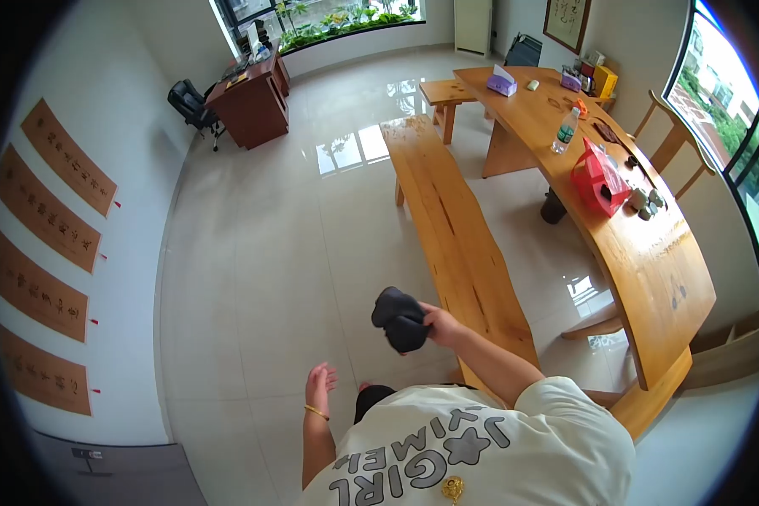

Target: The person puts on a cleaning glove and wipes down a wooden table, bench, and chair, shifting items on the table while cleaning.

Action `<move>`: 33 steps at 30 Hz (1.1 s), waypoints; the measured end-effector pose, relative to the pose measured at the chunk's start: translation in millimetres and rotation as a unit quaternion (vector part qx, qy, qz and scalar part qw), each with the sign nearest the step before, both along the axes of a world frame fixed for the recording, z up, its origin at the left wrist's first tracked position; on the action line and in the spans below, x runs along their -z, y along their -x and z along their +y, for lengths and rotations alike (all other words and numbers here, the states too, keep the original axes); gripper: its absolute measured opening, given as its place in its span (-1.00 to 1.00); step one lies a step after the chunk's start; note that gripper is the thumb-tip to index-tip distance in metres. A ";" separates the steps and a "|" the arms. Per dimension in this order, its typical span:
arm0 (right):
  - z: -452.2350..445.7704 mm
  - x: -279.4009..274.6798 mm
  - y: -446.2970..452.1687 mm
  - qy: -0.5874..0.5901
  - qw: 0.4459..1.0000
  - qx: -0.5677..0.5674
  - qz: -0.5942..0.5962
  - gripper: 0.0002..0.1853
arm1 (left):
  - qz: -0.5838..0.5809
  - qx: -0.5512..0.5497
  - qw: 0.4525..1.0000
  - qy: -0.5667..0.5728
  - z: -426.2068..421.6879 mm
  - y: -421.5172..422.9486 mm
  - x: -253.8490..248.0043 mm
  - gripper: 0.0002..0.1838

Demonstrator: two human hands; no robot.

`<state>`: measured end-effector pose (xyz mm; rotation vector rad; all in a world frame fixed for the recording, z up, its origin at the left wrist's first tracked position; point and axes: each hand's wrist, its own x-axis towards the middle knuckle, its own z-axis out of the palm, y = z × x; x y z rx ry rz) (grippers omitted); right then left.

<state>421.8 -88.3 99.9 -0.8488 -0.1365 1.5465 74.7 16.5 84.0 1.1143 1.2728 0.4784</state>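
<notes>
A dark, rounded object (401,320), perhaps a pair of black shoes or slippers, is held up in front of the body. My right hand (438,324) grips its right edge, with the fingers closed on it. Lower and to the left, my left hand (321,379) hangs over the tiled floor with its fingers apart and nothing in it; a gold bracelet circles the wrist. The long wooden bench (457,221) lies just beyond and to the right of my right hand.
At the right, a long wooden table (649,287) bears a red plastic bag (599,179), a water bottle (565,131) and tissue boxes. A dark bin (553,207) stands beneath it. A reddish desk (249,105) and black chair (192,108) stand at the far left.
</notes>
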 end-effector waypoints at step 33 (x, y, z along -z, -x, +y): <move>545.7 -14.7 -222.6 0.022 0.982 0.139 -0.124 -0.60 | -0.135 0.419 0.898 -0.005 641.8 -473.9 -38.9 -0.27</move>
